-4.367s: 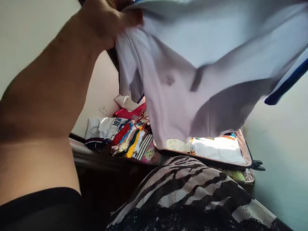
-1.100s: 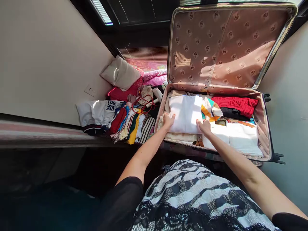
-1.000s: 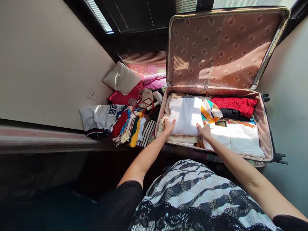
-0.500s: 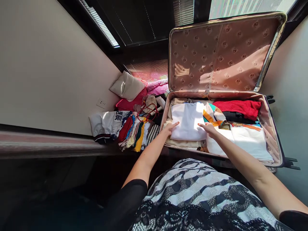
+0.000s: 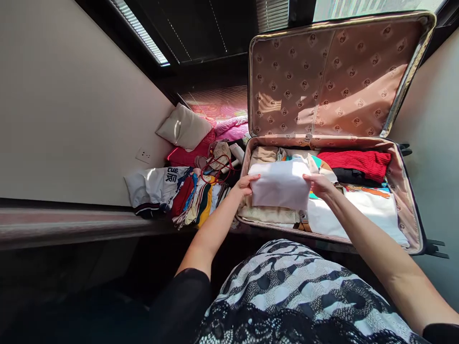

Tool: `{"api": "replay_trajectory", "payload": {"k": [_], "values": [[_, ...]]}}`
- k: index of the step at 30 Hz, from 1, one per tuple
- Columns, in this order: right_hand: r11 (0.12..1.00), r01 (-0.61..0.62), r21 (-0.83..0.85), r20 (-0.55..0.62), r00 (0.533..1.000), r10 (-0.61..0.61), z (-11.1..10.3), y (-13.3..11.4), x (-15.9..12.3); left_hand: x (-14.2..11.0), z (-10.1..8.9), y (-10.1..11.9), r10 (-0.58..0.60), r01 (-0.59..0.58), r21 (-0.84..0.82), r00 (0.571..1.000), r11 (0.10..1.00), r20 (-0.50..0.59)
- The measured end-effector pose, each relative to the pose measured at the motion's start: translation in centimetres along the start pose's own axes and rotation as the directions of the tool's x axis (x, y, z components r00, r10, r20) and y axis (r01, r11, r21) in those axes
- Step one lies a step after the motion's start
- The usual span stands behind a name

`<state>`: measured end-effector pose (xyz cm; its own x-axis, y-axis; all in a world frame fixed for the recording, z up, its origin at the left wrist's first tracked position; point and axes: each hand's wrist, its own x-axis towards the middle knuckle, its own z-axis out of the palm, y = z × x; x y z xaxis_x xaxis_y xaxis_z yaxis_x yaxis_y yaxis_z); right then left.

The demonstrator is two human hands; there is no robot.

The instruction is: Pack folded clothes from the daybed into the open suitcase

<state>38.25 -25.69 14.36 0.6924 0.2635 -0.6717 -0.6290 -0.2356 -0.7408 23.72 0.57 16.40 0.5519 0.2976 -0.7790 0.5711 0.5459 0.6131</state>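
A folded white garment [image 5: 280, 185] is held up just above the left half of an open suitcase [image 5: 405, 205]. My left hand [image 5: 244, 184] grips its left edge and my right hand [image 5: 319, 184] grips its right edge, fingers curled over the cloth. Under it lie beige folded clothes [image 5: 267, 212]. To the right in the case are a red knit [image 5: 356, 161], a dark garment, a multicoloured piece and white folded clothes [image 5: 362, 215]. The patterned lid [image 5: 322, 76] stands upright behind.
Left of the suitcase lies a heap of mixed clothes [image 5: 186, 193] with a white printed shirt [image 5: 150, 184], a red cord, a cream pillow [image 5: 182, 126] and pink bedding. A wall with a socket [image 5: 144, 155] runs on the left. A dark ledge [image 5: 71, 222] crosses the foreground.
Earlier I held a large white cloth up high. Then both hands pressed the folded white garment flat in the case; now they have lifted it off the pile by its sides.
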Motion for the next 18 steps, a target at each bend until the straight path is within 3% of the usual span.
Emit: {"api": "replay_trajectory", "payload": {"k": [3,5,8,10,12,14,16,18], "values": [[1.0,-0.01,-0.001,0.131,0.991,0.01,-4.3,2.2,-3.9,-3.9,-2.5,-2.6,-0.001,0.005,-0.027,0.992,1.0,0.129],[0.995,-0.068,-0.078,0.13,0.988,0.078,-6.2,4.5,-6.6,-6.3,-3.6,-5.4,-0.112,0.115,-0.007,0.978,0.993,0.178],[0.954,-0.217,-0.207,0.085,0.967,0.238,-7.3,7.4,-9.6,-8.4,-4.1,-8.9,-0.336,0.344,-0.02,0.926,0.939,0.175],[0.931,-0.298,-0.212,0.112,0.939,0.326,-7.4,7.7,-10.4,-8.8,-3.8,-9.1,-0.41,0.427,-0.068,0.893,0.902,0.184],[0.932,-0.329,-0.154,0.161,0.922,0.352,-7.1,6.1,-9.9,-8.4,-3.1,-7.2,-0.408,0.433,-0.109,0.892,0.895,0.196],[0.96,-0.275,-0.054,0.22,0.934,0.28,-6.6,2.9,-8.5,-7.6,-2.3,-3.5,-0.296,0.332,-0.16,0.932,0.93,0.21],[0.988,-0.142,0.057,0.27,0.955,0.121,-5.7,-0.9,-6.6,-6.5,-1.7,1.1,-0.072,0.126,-0.231,0.971,0.965,0.23],[0.988,0.03,0.153,0.292,0.954,-0.074,-4.5,-4.4,-4.4,-5.0,-1.4,5.4,0.163,-0.094,-0.282,0.958,0.955,0.235]]}}
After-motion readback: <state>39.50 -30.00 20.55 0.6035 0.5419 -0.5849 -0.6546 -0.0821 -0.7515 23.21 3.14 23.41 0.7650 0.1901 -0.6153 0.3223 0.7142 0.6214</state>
